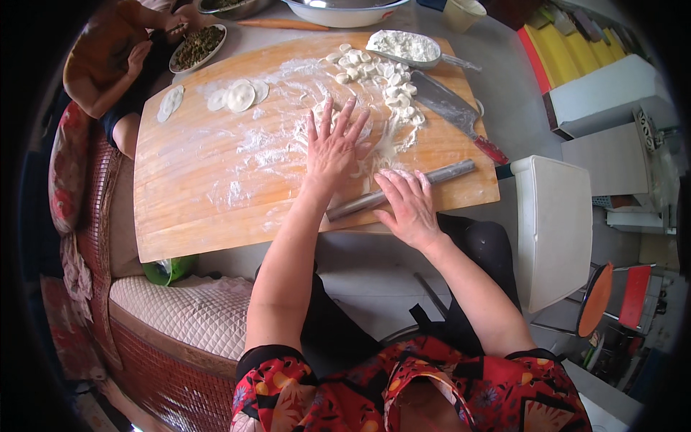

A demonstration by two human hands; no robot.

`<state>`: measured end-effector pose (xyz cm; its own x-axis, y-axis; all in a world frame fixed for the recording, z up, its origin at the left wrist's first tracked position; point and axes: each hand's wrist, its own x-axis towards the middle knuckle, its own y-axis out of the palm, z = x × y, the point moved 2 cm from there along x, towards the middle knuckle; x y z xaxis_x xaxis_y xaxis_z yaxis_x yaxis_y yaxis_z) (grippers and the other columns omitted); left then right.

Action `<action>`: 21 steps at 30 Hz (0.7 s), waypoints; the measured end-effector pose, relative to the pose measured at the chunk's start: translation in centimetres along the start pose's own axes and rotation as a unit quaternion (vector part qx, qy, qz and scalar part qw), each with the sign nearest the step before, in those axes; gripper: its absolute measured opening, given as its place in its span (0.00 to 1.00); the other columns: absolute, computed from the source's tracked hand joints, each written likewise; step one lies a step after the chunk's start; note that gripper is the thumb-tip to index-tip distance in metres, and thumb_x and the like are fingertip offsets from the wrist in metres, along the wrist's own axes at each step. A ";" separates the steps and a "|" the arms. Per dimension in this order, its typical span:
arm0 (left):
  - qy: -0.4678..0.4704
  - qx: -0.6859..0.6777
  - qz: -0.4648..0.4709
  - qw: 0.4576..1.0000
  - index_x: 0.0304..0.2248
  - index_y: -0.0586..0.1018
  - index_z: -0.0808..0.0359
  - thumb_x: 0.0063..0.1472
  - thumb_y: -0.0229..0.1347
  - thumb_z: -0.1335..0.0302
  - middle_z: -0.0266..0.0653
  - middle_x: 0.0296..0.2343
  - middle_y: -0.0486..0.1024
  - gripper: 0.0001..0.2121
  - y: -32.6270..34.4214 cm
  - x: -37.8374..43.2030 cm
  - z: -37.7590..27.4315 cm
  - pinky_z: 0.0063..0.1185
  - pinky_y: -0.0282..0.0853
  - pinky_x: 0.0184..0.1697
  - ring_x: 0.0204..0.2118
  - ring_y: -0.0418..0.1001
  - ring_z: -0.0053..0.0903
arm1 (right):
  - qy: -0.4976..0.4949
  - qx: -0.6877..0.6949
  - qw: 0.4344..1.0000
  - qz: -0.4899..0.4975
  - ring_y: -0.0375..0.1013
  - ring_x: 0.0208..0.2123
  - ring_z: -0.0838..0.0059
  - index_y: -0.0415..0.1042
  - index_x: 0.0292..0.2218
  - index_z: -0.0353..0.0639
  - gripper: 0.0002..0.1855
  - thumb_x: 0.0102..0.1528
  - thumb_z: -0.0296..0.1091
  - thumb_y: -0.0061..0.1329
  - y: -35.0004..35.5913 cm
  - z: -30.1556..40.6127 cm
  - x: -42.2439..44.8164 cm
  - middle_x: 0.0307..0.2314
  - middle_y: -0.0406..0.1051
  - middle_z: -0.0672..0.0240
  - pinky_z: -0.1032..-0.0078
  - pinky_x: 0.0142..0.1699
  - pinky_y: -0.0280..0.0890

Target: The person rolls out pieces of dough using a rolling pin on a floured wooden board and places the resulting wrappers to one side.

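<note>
My left hand lies spread, palm down, over the floured wooden board, with a bit of pale dough showing by its fingers; what its palm covers is hidden. The fingers of my right hand rest on a metal rolling pin near the board's front edge. Beyond my hands, many small dough pieces lie in flour. Thin round dough wrappers overlap further left, and more wrappers lie at the far left. A metal scoop of flour sits at the board's back.
A cleaver with a red handle lies at the board's right. Another person sits back left beside a plate of filling. A white enamel basin and an orange-brown wooden stick are behind the board. A white bin stands right.
</note>
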<state>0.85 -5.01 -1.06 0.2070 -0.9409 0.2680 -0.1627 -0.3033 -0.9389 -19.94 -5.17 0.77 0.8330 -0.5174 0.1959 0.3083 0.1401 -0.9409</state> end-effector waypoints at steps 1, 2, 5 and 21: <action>0.000 -0.001 0.001 1.000 0.65 0.60 0.43 0.63 0.53 0.54 0.30 0.67 0.48 0.32 0.2 0.0 -0.1 0.48 0.31 0.70 0.71 0.38 0.41 | -0.001 0.001 1.000 -0.001 0.60 0.59 0.62 0.61 0.60 0.48 0.39 0.50 0.44 0.60 0.0 0.0 0.0 0.56 0.63 0.65 0.51 0.66 0.47; -0.011 -0.012 -0.005 1.000 0.65 0.60 0.43 0.63 0.53 0.54 0.30 0.67 0.48 0.32 0.3 0.0 -0.3 0.48 0.30 0.70 0.71 0.38 0.40 | 0.000 0.002 1.000 0.000 0.60 0.59 0.62 0.61 0.60 0.48 0.39 0.50 0.44 0.60 0.0 -0.1 -0.1 0.56 0.63 0.65 0.51 0.66 0.47; -0.035 -0.019 -0.023 0.999 0.64 0.61 0.44 0.64 0.53 0.54 0.30 0.67 0.49 0.31 0.5 0.0 0.0 0.47 0.31 0.70 0.71 0.38 0.40 | 0.003 0.002 1.000 0.011 0.60 0.59 0.61 0.60 0.60 0.48 0.39 0.51 0.44 0.60 0.0 -0.1 0.0 0.56 0.62 0.65 0.50 0.66 0.47; -0.086 -0.330 0.040 0.939 0.32 0.82 0.66 0.48 0.62 0.77 0.43 0.28 0.75 0.09 -1.7 -3.9 0.5 0.29 0.72 0.36 0.31 0.77 0.36 | 0.003 -0.010 1.000 0.008 0.60 0.59 0.61 0.62 0.60 0.45 0.35 0.54 0.45 0.57 0.0 0.0 -0.5 0.55 0.64 0.63 0.52 0.67 0.46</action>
<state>0.82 -0.79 -0.60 0.3122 -0.9436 0.1103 -0.7349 -0.3134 -0.6014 -20.35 -4.87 0.66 0.8356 -0.5195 0.1786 0.2854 0.1328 -0.9492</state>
